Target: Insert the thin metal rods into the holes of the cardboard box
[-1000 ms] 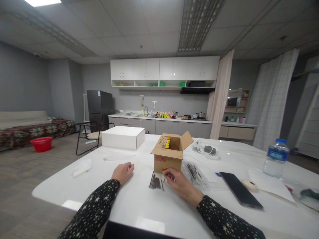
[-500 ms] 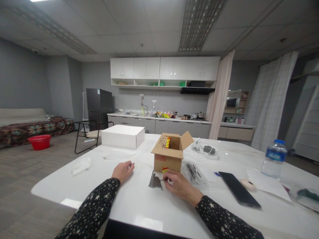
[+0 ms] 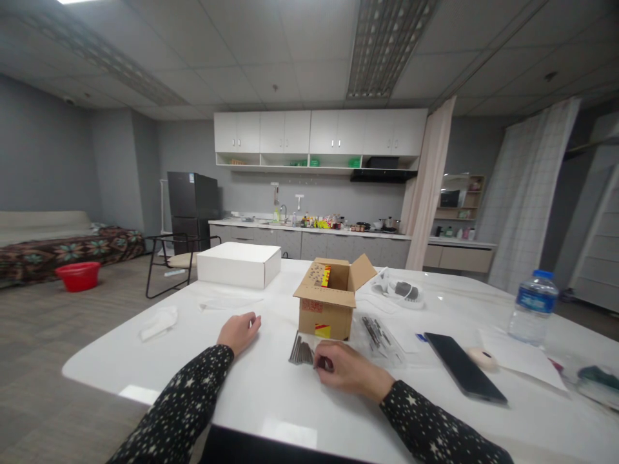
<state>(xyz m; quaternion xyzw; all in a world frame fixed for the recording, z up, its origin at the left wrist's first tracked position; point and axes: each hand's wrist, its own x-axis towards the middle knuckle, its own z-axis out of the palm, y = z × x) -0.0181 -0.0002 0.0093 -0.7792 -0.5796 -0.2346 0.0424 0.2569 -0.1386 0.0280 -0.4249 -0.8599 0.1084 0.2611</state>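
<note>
Two hands on table, right one at the nail pile

Landmark: small open brown cardboard box [image 3: 325,303] with red and yellow labels, mid-table.

- Loose pile of thin dark metal nails [image 3: 300,351] lying flat on white glossy tabletop [image 3: 271,393], just in front of box, slightly left of its front face.
- Right hand [image 3: 349,372] in front of box, fingertips curled in and touching right edge of pile. Looks pinched on one nail or a few; actual grip hidden by knuckles, so cannot tell for sure.
- Left hand [image 3: 238,332] left of box, resting palm-down on table, fingers loosely curled, holding nothing, well apart from pile.
- Clear plastic bag of more dark nails [image 3: 380,334] just right of box.
- Black flat smartphone [image 3: 465,367] further right of box; clear plastic water bottle with blue cap [image 3: 532,308] far right.
- White closed rectangular carton [image 3: 238,265] behind and left of box.

Doing this step well, by judgement:
- Pinch near nail middle, not the tip, to stop it pivoting.
- Lift one at a time; slick tabletop lets neighbours roll.
- Keep points facing away from fingertips.
- Bring left hand closer to steady pile if it spreads.
</note>
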